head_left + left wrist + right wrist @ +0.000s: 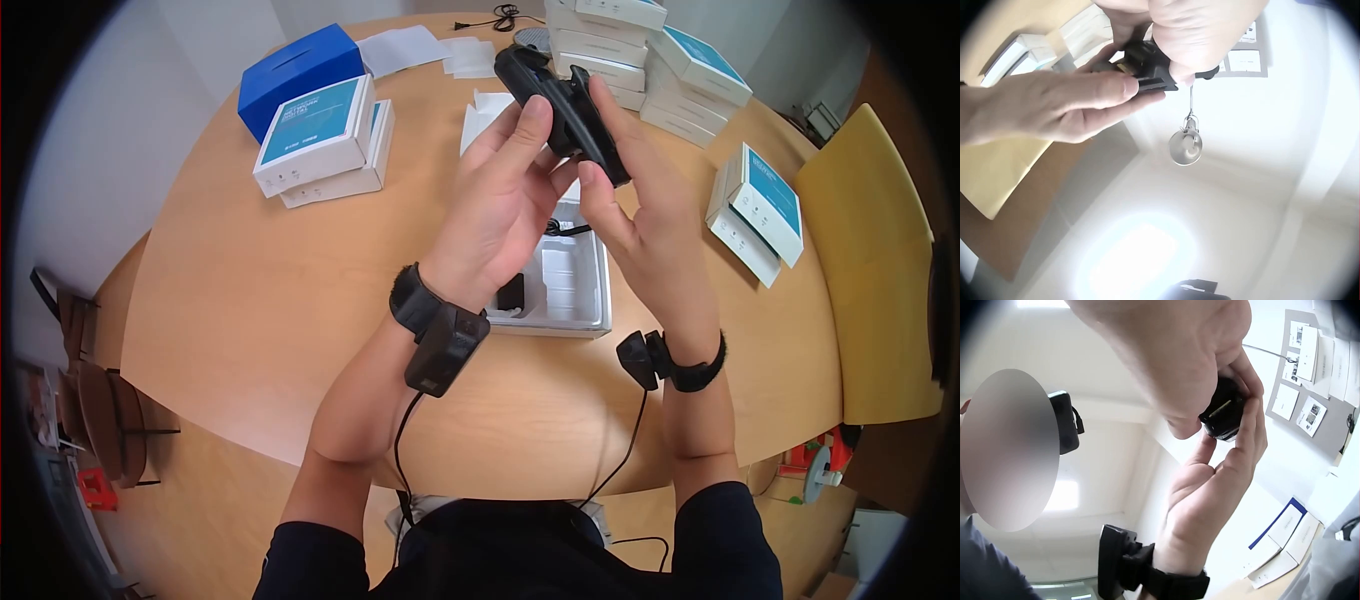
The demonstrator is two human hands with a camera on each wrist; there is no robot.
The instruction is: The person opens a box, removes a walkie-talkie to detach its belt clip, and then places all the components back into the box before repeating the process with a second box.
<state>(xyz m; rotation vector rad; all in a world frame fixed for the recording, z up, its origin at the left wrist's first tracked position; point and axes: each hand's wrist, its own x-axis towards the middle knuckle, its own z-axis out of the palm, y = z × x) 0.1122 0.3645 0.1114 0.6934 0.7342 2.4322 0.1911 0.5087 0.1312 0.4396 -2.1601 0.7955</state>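
Both hands hold a black device (pixel 565 105) up above an open white box (pixel 565 328) in the head view. The left hand (pixel 500 200) grips its left part, thumb on top. On the other side the right hand (pixel 650 215) pinches its lower right end between thumb and fingers. In the left wrist view the device (pixel 1147 65) lies between the left hand (pixel 1204 31) and the right hand (pixel 1072 103). The right wrist view shows the device (pixel 1225 412) partly covered by the right hand (pixel 1172 356) and the left hand (pixel 1210 494).
A blue box (pixel 300 75) and white boxes (pixel 315 125) stand at the table's left. Stacked white boxes (pixel 600 45) are at the back, and two more (pixel 755 210) lie at the right beside a yellow chair back (pixel 870 270). Papers (pixel 400 50) lie at the back left.
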